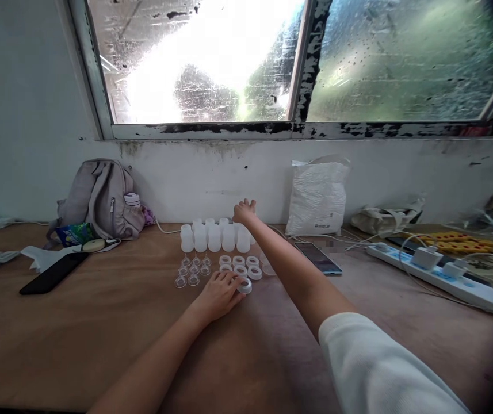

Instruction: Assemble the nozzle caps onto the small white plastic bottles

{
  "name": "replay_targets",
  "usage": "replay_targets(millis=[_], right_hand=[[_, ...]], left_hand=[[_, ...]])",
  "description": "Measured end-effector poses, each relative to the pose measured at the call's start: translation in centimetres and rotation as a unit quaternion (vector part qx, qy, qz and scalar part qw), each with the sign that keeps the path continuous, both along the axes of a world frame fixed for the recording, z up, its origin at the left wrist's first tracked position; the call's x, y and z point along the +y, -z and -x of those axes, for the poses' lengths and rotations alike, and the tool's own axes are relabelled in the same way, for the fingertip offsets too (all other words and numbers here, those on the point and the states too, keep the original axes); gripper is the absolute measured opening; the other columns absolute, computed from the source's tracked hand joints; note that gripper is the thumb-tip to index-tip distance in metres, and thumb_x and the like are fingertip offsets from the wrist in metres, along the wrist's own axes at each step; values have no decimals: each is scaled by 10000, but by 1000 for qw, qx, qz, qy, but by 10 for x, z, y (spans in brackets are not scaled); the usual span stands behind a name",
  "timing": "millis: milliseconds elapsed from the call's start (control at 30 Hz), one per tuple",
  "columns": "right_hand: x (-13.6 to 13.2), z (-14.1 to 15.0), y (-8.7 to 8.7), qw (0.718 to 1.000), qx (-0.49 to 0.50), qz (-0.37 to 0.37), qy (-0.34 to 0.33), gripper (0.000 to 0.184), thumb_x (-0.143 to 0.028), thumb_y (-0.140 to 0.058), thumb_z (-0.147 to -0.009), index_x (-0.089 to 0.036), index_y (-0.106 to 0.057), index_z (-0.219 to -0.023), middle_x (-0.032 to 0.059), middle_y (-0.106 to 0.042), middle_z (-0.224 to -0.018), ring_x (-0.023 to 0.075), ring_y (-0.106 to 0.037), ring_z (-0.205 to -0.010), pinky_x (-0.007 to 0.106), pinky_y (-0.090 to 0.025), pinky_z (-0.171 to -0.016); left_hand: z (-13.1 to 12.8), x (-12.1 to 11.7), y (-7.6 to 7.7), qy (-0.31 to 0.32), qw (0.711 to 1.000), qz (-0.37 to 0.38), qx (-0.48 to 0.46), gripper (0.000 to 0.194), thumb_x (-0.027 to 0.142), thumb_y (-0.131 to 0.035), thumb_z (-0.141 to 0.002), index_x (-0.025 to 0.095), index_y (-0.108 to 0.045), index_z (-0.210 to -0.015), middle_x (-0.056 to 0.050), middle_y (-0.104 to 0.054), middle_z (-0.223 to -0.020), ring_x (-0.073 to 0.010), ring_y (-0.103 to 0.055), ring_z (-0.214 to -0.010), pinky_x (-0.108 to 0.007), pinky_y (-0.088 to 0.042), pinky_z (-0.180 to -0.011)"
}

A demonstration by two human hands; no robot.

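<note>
My left hand (219, 296) rests low over the table, its thumb and fingers closed on a white plastic ring (245, 286). Just beyond it lie more white rings (240, 261) in short rows. Small clear plastic funnel-like pieces (193, 280) stand in rows to the left. Behind them are several translucent white bottles (214, 238), upright and close together. My right hand (244, 211) is stretched over the back right of the bottles, near the wall. Its fingers are bent and the tips are hidden, so anything in them cannot be seen. My right forearm covers some pieces.
A phone (318, 257) lies right of my right arm, near a white power strip (440, 273) with chargers and cables. A white bag (318, 198) leans on the wall. On the left are a backpack (103, 201) and a black device (54, 273).
</note>
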State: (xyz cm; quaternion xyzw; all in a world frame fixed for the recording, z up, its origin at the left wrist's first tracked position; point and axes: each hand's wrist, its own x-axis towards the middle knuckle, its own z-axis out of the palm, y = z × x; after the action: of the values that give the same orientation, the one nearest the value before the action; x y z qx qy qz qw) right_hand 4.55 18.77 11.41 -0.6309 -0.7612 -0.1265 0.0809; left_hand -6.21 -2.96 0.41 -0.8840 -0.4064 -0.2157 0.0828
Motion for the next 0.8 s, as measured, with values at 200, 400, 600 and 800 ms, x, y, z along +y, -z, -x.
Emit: replay_targets(millis=[200, 400, 600, 800], right_hand=[[2, 6, 5, 999, -28, 20, -7, 265, -171, -573, -667, -124, -603, -927, 175, -556, -1025, 323, -364, -1068, 517, -185, -858], [-3, 0, -26, 999, -19, -20, -25, 193, -137, -502, -725, -113, -608, -883, 168, -540, -1028, 319, -345, -1074, 518, -176, -856], [-26, -14, -65, 997, 15, -59, -46, 145, -181, -503, -742, -127, -623, -803, 133, -547, -942, 311, -367, -1043, 496, -199, -839], [-75, -24, -76, 963, 115, -200, -141, 219, -190, -393, -821, -135, -583, -915, 127, -511, -1017, 241, -450, -952, 399, -279, -805]], left_hand=[[10, 4, -15, -1, 1000, -19, -14, 267, 342, -386, -854, 196, -512, -1040, -67, -551, -1059, -214, -481, -998, -358, -365, -865], [50, 11, -33, -40, 997, -34, -51, 227, 296, -392, -855, 194, -547, -985, -57, -596, -958, -196, -506, -951, -348, -366, -862], [82, 18, -29, -95, 993, -19, -63, 216, 307, -412, -844, 185, -557, -947, -50, -615, -937, -191, -523, -918, -333, -370, -845], [93, 21, -23, -121, 992, 21, -36, 243, 402, -508, -770, 195, -573, -881, -42, -624, -905, -200, -529, -883, -316, -367, -828]])
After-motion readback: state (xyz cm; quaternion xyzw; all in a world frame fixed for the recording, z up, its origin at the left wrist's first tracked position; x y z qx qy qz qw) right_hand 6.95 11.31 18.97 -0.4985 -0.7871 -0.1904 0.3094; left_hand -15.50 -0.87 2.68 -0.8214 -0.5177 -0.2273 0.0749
